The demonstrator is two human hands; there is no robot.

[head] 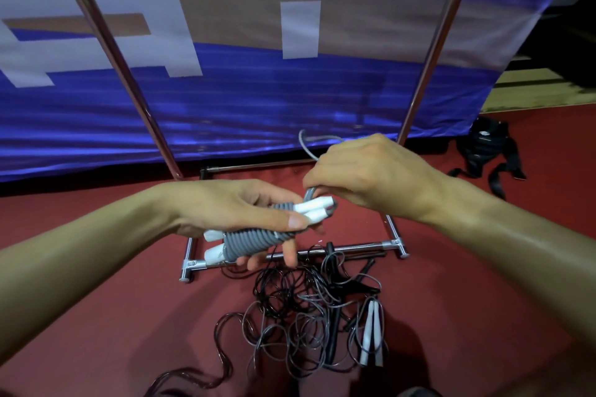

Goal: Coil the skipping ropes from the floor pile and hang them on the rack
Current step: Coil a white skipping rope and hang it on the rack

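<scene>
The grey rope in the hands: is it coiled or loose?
Mostly coiled: the grey rope wraps tightly round its white handles, a short end looping from the right hand.

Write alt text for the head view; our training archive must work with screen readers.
A person's left hand holds a grey skipping rope wound around its white handles, while the right hand pinches its loose end. Below, a tangled pile of ropes lies on the red floor by a metal rack, with a blue banner behind.
</scene>
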